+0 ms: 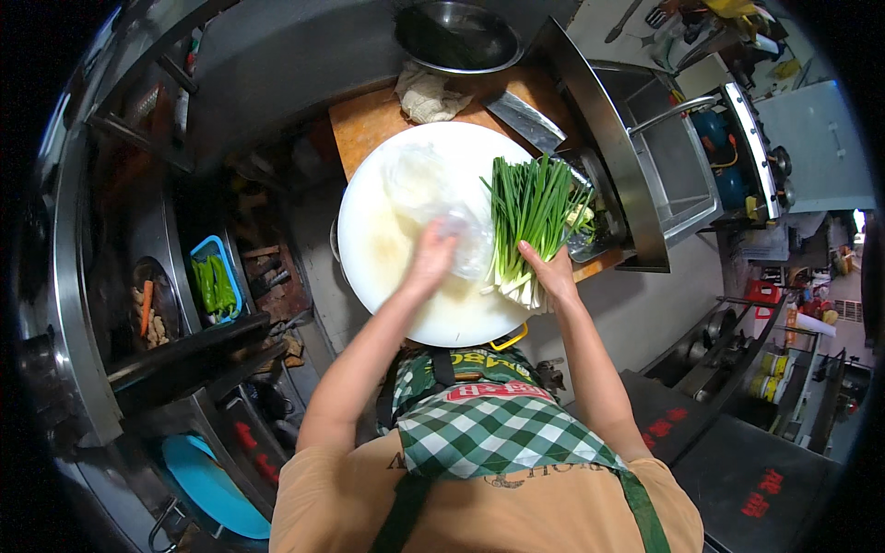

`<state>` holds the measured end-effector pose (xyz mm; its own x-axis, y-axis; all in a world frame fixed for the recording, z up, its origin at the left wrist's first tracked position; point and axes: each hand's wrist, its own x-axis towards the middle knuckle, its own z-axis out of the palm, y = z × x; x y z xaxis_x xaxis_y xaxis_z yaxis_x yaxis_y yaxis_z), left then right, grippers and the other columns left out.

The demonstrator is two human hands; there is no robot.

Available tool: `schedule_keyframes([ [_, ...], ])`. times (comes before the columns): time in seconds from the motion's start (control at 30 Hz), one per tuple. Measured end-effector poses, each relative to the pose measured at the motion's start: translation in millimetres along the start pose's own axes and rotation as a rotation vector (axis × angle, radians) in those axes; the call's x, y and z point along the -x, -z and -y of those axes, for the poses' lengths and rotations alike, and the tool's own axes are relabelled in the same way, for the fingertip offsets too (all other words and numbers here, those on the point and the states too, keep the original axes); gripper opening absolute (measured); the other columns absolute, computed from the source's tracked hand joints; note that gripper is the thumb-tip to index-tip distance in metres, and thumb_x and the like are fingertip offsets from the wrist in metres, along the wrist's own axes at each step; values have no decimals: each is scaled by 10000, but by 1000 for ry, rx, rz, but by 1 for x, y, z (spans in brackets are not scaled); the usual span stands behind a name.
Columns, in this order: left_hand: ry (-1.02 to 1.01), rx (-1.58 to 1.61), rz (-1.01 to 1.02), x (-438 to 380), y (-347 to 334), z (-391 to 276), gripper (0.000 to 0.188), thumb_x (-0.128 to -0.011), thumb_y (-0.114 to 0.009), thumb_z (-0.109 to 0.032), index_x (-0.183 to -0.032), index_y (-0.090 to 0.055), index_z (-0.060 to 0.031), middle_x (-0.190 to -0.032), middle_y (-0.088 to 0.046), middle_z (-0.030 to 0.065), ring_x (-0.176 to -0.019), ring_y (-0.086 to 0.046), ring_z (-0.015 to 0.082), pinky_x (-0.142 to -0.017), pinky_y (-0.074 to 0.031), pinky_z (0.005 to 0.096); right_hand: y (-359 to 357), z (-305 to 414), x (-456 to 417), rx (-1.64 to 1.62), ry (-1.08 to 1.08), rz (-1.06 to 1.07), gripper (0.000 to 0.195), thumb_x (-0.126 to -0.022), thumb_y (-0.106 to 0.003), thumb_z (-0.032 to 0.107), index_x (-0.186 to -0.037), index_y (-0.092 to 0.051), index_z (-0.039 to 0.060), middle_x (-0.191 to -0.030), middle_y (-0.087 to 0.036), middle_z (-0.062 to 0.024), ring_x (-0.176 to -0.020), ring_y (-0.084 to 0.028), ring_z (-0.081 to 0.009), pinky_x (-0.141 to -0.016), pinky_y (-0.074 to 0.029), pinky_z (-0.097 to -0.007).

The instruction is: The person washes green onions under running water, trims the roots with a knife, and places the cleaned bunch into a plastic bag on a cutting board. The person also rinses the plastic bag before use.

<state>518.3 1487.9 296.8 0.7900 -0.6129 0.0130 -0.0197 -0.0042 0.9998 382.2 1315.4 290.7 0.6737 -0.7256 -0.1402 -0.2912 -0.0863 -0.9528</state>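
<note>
A thick bunch of green scallions or similar greens (529, 214) lies over the right edge of the round white cutting board (373, 263). My right hand (553, 271) is closed around the bunch near its white root ends, thumb on top. My left hand (435, 252), slightly blurred, grips a crumpled clear plastic bag (472, 242) above the board, beside the greens. The bag spreads from the hand towards the far side of the board. A cleaver (525, 121) lies on the wooden table behind the board, its blade near the tips of the greens.
A cloth (430, 93) and a steel bowl (458, 36) stand beyond the board. On the right are a metal tray (605, 228) with scraps and a steel sink (667, 159). Green peppers fill a blue basket (238, 294) at left, near a bowl with a carrot (146, 307).
</note>
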Motion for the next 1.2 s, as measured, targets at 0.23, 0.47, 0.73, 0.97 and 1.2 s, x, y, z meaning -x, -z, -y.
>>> schedule_keyframes([
  [0.23, 297, 525, -250, 39, 84, -63, 374, -824, -437, 20, -1187, -383, 91, -1120, -515, 216, -981, -571, 295, -806, -524, 406, 4, 15, 3, 233, 8, -76, 887, -646, -722, 474, -1228, -334, -71, -1135, -411, -309, -1089, -397, -383, -932, -349, -410],
  [0.47, 419, 481, -353, 59, 36, -27, 417, -822, -456, 22, -1227, -364, 44, -1137, -519, 190, -995, -566, 266, -805, -520, 372, 18, 5, -18, 207, -16, -50, 893, -648, -720, 471, -1211, -315, -91, -1140, -370, -291, -1084, -381, -383, -938, -334, -393],
  [0.73, 15, 207, -410, 32, 61, -94, 528, -662, -484, 137, -1173, -459, 5, -1092, -553, 125, -1021, -549, 218, -933, -440, 351, 3, 15, -4, 229, -37, -58, 885, -655, -706, 475, -1200, -318, -104, -1138, -361, -289, -1090, -364, -387, -951, -314, -410],
  [0.97, -849, -1350, 201, 3, 56, -184, 369, -683, -451, 114, -954, -619, -72, -991, -595, 92, -968, -555, 245, -918, -379, 419, -9, 11, 2, 225, -14, -82, 884, -649, -702, 485, -1192, -329, -104, -1123, -376, -288, -1094, -365, -391, -959, -301, -417],
  [1.2, -312, -1656, 564, 31, 56, -85, 473, -705, -539, 54, -1141, -540, -129, -1088, -553, 86, -1033, -527, 237, -999, -288, 503, -15, 11, 5, 250, -17, -82, 885, -653, -687, 505, -1215, -336, -81, -1145, -396, -285, -1094, -390, -383, -952, -321, -409],
])
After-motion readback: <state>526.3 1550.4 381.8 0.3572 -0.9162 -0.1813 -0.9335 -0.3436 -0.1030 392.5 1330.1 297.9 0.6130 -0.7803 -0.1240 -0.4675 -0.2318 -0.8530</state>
